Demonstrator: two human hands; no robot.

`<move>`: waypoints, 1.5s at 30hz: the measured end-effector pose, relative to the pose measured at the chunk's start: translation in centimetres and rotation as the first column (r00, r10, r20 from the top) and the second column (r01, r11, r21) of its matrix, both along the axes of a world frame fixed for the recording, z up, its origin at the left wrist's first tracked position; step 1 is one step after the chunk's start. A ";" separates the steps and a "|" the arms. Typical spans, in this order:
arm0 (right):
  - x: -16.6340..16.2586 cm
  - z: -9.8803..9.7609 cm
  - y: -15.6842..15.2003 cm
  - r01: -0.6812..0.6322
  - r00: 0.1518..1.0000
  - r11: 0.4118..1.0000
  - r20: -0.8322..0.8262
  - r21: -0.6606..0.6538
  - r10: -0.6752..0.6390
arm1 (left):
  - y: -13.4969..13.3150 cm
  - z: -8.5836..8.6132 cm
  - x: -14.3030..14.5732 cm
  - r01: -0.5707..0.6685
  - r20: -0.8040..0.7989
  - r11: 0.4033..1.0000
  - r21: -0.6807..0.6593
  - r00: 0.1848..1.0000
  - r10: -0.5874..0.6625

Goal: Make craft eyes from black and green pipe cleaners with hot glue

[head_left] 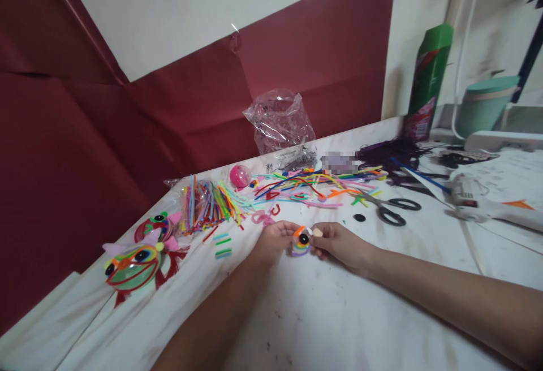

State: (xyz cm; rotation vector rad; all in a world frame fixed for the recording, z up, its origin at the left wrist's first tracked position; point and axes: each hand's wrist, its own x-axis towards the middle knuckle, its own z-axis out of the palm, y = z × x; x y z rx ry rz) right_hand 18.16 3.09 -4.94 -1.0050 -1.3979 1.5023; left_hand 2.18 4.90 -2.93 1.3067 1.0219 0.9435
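Eye piece: a small rounded piece with a black disc ringed by yellow, orange and purple bands (302, 242) is held up between the two grips, over the white tabletop (335, 314).
Left grip: the piece is pinched at its left edge by the fingers of the left grip (276, 236).
Right grip: the fingers of the right grip (339, 243) are gathered at the other edge, beside a small pale bit (317, 232); whether either is pinched cannot be told.
Bands: the coloured curves could be bent or pulled loose if the two sides were squeezed unevenly.
Centre: the black disc could be pushed off-centre if it were pressed by a fingertip before being firmly stuck; its fixing cannot be seen.
Spare disc: the loose flat black disc (360, 218) could be swept away by a sideways move of the right grip.
Cut strips: the short green and pale-blue strips (223, 246) could be scattered if brushed by the left forearm.
Scissors: the black-handled scissors (389, 211), lying among thin coloured stems (314, 184), could be dragged if the stems were tugged.
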 end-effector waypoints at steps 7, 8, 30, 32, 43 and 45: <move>0.4 -0.6 0.2 -0.016 0.994 0.999 0.105 0.047 0.011 | 0.2 -0.5 -0.1 -0.007 -0.028 1.000 -0.004 1.000 0.007; 0.5 -0.6 0.1 0.018 0.990 0.993 0.139 0.119 -0.035 | 0.2 -0.6 0.0 -0.017 -0.037 1.000 0.007 0.999 0.018; 0.2 1.0 -1.6 -0.051 0.863 0.751 0.407 0.658 -0.299 | -1.4 -0.7 1.3 -0.093 -0.145 0.972 0.215 0.981 0.126; 0.1 0.6 -1.5 0.005 0.873 0.777 0.376 0.629 -0.310 | -1.4 -0.7 1.2 -0.042 -0.168 0.978 0.206 0.983 0.078; 0.7 -0.9 -0.6 -0.046 0.949 0.902 0.302 0.428 -0.095 | -2.3 -0.5 0.3 0.110 -0.490 0.932 0.346 0.868 0.080; 0.6 -1.0 -0.6 -0.028 0.974 0.931 0.219 0.363 -0.056 | -2.2 -0.6 0.3 0.065 -0.402 0.951 0.303 0.914 0.065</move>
